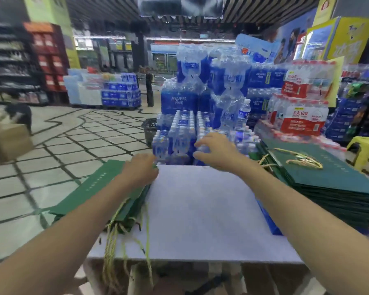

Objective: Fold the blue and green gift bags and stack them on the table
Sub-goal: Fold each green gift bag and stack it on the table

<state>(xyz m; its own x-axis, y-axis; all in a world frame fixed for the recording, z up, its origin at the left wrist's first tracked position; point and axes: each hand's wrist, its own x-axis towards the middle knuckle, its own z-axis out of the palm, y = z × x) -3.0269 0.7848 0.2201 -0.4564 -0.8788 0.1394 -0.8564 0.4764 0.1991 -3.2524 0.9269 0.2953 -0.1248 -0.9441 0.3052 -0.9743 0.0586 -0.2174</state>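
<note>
Over the table (200, 209), left hand (140, 170) on green bags (94, 190), right hand (216, 152) spread

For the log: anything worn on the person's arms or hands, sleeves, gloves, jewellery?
Nothing worn shows. The left hand and right hand are ungloved, and both forearms are uncovered to the frame edge, with no sleeve in view. No watch, bracelet or ring can be made out, though the picture is blurred.

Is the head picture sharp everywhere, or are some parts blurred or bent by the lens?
Head view: not sharp; motion blur smears the left hand, right hand and the shelves most. Head view: the wide lens stretches the edges. Head view: light is even, with no glare on the table.
</note>
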